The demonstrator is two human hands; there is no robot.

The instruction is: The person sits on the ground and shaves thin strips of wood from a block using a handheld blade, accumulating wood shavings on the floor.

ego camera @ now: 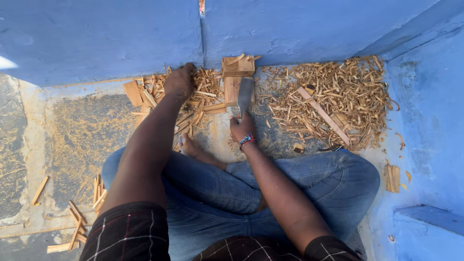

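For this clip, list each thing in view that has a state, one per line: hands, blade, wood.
left hand: reaching into the split wood pieces, grip hidden
right hand: closed on the handle of the cleaver
cleaver: blade lying flat across the wooden block
wooden block: lying against the blue wall
shavings pile: loose, scattered
long stick: lying on the shavings

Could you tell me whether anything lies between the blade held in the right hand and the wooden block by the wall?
Nothing visible does. The right hand holds the flat blade, whose far end already lies over the wooden block. The left hand rests off to the side in the pile of wood strips, clear of the blade.
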